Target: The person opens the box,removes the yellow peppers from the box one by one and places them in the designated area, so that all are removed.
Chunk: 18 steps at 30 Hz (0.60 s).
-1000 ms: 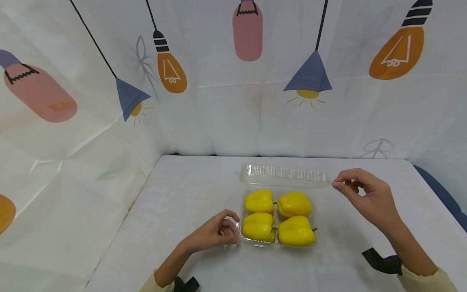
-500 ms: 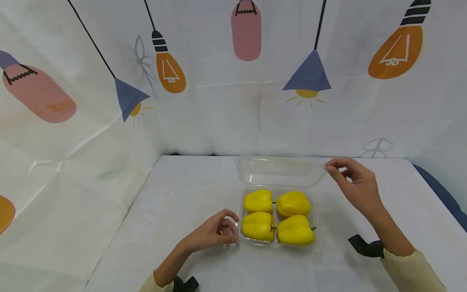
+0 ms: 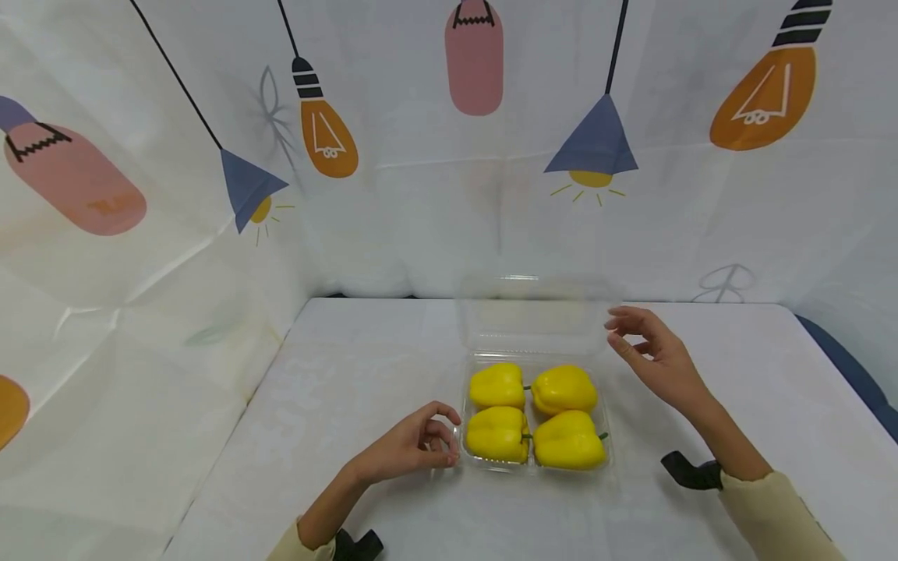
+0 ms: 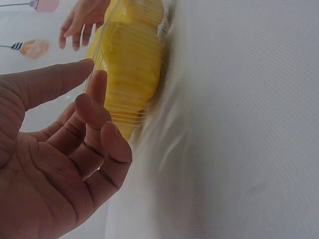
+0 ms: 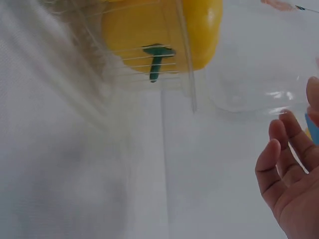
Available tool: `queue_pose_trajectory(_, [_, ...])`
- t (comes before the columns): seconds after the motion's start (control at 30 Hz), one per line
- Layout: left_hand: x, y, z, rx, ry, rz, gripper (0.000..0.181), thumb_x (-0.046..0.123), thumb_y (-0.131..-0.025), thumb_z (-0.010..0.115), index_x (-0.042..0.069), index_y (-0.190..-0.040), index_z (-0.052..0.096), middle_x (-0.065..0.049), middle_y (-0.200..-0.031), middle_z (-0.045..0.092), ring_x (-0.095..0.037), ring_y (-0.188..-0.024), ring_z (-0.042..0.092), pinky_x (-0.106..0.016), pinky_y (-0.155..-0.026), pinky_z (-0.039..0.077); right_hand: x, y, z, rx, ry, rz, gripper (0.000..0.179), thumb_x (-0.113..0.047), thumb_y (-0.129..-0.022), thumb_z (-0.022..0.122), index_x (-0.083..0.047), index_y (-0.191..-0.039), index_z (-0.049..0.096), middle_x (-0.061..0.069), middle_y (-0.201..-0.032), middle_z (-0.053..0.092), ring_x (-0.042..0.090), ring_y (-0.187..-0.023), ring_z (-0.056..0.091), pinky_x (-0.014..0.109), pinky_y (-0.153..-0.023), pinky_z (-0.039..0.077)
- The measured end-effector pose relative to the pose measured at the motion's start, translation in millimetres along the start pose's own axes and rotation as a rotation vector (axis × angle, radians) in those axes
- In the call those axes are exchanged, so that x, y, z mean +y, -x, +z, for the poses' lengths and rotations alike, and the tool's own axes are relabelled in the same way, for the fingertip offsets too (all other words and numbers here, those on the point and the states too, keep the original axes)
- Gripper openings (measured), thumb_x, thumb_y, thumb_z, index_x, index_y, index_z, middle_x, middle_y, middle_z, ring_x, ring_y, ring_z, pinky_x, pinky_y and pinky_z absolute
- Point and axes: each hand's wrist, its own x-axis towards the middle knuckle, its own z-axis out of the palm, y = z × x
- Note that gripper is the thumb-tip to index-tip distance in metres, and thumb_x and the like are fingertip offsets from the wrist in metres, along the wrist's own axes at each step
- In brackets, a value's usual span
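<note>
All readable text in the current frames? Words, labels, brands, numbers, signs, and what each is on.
None readable.
Clear container and its lid: no lettering visible.
Yellow peppers: no labels visible.
Backdrop: printed lamps and bulbs, pictures only; the orange mark on the leftmost pink bulb is too faint to call a letter.
Black wrist pieces: no text visible.

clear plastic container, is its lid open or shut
Open: the clear rectangular plastic lid stands raised behind the clear plastic container, and the four yellow bell peppers in it lie uncovered.
</note>
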Motion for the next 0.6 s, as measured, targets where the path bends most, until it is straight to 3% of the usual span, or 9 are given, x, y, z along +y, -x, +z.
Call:
queue_pose_trajectory(0.13, [1.2,-0.5,0.1,-0.007,0.004,0.006,0.046,0.011,-0.091,0.072,0.004,-0.129,0.046,-0.006,-0.095,0.069,-0.013,-0.07,0.059,-0.021,-0.063,0.048,5.6,2.2,3.3,-0.055,0.042,0.016,0.062,-0.008,-0.095,0.066,-0.017,-0.15,0.038,0.011,-0.124,0.06,0.012,-0.106,0.055,0.011,-0.079,0.042])
queue_pose_trajectory(0.33, [2.2,-0.9,0.3,-0.005,0.003,0.008,0.046,0.01,-0.091,0.071,0.005,-0.129,0.046,-0.006,-0.095,0.069,-0.013,-0.07,0.059,-0.021,-0.063,0.048,11.2,4.9,6.5,-0.113,0.043,0.042,0.076,-0.013,-0.096,0.066,-0.027,-0.157,0.023,0.013,-0.135,0.055,0.03,-0.113,0.057,0.012,-0.08,0.044])
queue_pose_trajectory(0.43, [2.6,-0.6,0.6,-0.004,0.007,0.002,0.046,0.01,-0.091,0.071,0.006,-0.129,0.046,-0.006,-0.095,0.069,-0.013,-0.07,0.059,-0.022,-0.063,0.048,14.6,6.9,8.4,-0.143,0.079,0.036,0.073,-0.016,-0.097,0.065,-0.027,-0.157,0.025,0.012,-0.141,0.051,0.031,-0.114,0.058,0.013,-0.08,0.045])
queue_pose_trajectory(0.6, [1.8,0.5,1.5,0.002,0.008,-0.006,0.045,0.01,-0.091,0.072,0.008,-0.128,0.047,-0.006,-0.096,0.07,-0.013,-0.071,0.06,-0.022,-0.064,0.048,18.0,10.0,11.3,-0.172,0.112,0.035,0.059,-0.019,-0.098,0.064,-0.019,-0.152,0.039,0.01,-0.148,0.046,0.029,-0.113,0.058,0.016,-0.08,0.046])
